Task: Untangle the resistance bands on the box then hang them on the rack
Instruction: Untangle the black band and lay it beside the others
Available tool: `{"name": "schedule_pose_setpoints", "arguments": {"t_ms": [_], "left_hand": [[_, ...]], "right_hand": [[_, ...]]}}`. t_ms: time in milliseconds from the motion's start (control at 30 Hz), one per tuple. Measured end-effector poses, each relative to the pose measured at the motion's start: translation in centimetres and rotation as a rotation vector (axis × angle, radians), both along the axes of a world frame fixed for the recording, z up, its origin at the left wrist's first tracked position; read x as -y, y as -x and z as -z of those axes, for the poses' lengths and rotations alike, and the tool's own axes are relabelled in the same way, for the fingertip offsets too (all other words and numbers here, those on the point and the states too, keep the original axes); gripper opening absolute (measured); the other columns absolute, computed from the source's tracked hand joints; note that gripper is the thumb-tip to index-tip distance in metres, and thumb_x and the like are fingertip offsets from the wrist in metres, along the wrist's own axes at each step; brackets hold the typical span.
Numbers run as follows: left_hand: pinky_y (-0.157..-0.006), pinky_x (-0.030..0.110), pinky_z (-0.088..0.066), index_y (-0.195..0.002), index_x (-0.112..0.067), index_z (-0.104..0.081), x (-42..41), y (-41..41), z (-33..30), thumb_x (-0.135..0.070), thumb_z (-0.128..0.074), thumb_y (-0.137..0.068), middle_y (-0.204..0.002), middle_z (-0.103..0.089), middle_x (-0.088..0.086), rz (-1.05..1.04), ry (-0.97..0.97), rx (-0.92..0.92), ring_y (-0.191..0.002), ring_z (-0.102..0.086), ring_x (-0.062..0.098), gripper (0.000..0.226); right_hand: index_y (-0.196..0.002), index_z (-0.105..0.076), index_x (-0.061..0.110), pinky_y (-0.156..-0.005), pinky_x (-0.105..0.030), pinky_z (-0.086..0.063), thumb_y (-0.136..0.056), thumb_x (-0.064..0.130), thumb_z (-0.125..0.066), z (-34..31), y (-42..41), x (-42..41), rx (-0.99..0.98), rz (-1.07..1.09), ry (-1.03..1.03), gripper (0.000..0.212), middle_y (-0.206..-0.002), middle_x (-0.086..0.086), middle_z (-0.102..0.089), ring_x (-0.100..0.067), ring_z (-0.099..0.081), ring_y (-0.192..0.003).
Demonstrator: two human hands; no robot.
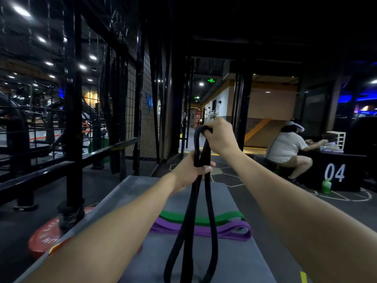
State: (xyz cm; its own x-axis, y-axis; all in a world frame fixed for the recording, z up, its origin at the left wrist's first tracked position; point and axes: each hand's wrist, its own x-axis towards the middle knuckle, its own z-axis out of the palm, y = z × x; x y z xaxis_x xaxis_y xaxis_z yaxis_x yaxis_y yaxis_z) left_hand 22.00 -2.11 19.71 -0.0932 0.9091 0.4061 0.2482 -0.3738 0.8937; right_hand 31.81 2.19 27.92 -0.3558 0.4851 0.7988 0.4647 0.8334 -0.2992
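A black resistance band (190, 221) hangs in long loops in front of me, lifted above the grey box (146, 258). My right hand (219, 135) grips the band's top fold, raised at head height. Just below it, my left hand (190, 173) grips the doubled strands together. A green band (228, 218) and a purple band (230, 232) lie flat and folded on the box top, the green one partly over the purple one. The black mesh rack (130, 94) stands to the left, with dark bands hanging on it.
A red weight plate (43, 237) lies on the floor left of the box beside a black post. At the right a person sits at a black box marked 04 (334, 172), a green bottle (326, 185) at its foot. A corridor opens straight ahead.
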Motion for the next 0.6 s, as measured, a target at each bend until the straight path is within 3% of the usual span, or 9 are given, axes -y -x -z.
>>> {"name": "schedule_pose_setpoints", "arguments": {"t_ms": [67, 200, 267, 333, 433, 533, 600], "left_hand": [[-0.081, 0.031, -0.045, -0.107, -0.015, -0.046, 0.0, 0.1, 0.0, 0.002, -0.055, -0.088, -0.097, -0.067, 0.0, 0.002, 0.022, 0.002, -0.094, -0.061, 0.015, 0.027], [-0.095, 0.034, -0.042, -0.115, -0.012, -0.046, 0.0, 0.1, -0.1, 0.003, -0.057, -0.087, -0.097, -0.066, 0.0, 0.019, 0.077, -0.06, -0.101, -0.059, 0.018, 0.034], [-0.092, 0.03, -0.044, -0.122, -0.009, -0.045, 0.2, -0.1, 0.4, 0.003, -0.058, -0.086, -0.096, -0.065, -0.001, 0.021, 0.109, -0.101, -0.101, -0.059, 0.018, 0.039], [-0.083, 0.027, -0.043, -0.117, -0.011, -0.046, 0.3, -0.1, 0.6, 0.002, -0.058, -0.086, -0.094, -0.064, 0.001, 0.016, 0.115, -0.111, -0.101, -0.059, 0.02, 0.035], [-0.086, 0.028, -0.042, -0.105, -0.018, -0.049, 0.5, 0.0, 0.4, -0.004, -0.057, -0.088, -0.097, -0.058, 0.005, 0.008, 0.138, -0.122, -0.104, -0.058, 0.022, 0.024], [-0.093, 0.028, -0.042, -0.106, -0.016, -0.048, 0.5, 0.2, 0.9, -0.013, -0.054, -0.092, -0.093, -0.055, 0.0, 0.032, 0.185, -0.093, -0.091, -0.057, 0.013, 0.016], [-0.09, 0.028, -0.041, -0.096, -0.019, -0.049, 0.6, 0.4, 1.5, -0.02, -0.054, -0.093, -0.085, -0.052, -0.003, 0.05, 0.186, -0.067, -0.082, -0.055, 0.011, 0.006]], "right_hand": [[-0.087, -0.07, 0.0, -0.074, -0.027, -0.041, -0.092, 0.005, -0.05, 0.1, -0.2, 0.0, -0.007, 0.007, 0.014, 0.021, -0.089, -0.007, -0.049, -0.015, -0.046, -0.083], [-0.091, -0.07, -0.002, -0.078, -0.024, -0.038, -0.092, 0.002, -0.049, 0.4, -0.9, -0.2, -0.006, 0.032, 0.006, 0.021, -0.091, -0.009, -0.049, -0.018, -0.045, -0.093], [-0.093, -0.07, 0.001, -0.078, -0.024, -0.038, -0.092, 0.003, -0.049, 0.5, -1.0, -0.1, -0.001, 0.027, 0.003, 0.021, -0.096, -0.01, -0.049, -0.016, -0.044, -0.09], [-0.095, -0.07, 0.003, -0.078, -0.024, -0.039, -0.092, 0.004, -0.049, 0.7, -1.0, 0.0, 0.005, 0.012, -0.012, 0.021, -0.096, -0.007, -0.047, -0.014, -0.042, -0.087], [-0.097, -0.069, 0.003, -0.077, -0.02, -0.034, -0.092, 0.004, -0.048, 0.7, -1.0, 0.2, 0.013, 0.008, -0.033, 0.022, -0.096, -0.007, -0.047, -0.012, -0.042, -0.086], [-0.093, -0.069, 0.001, -0.074, -0.017, -0.032, -0.093, 0.003, -0.047, 0.4, -1.2, 0.2, -0.011, 0.02, -0.031, 0.022, -0.094, -0.009, -0.049, -0.012, -0.041, -0.087], [-0.088, -0.069, -0.002, -0.074, -0.017, -0.031, -0.092, 0.002, -0.047, 0.1, -1.6, 0.1, -0.037, 0.046, -0.034, 0.022, -0.086, -0.006, -0.048, -0.013, -0.04, -0.087]]}}
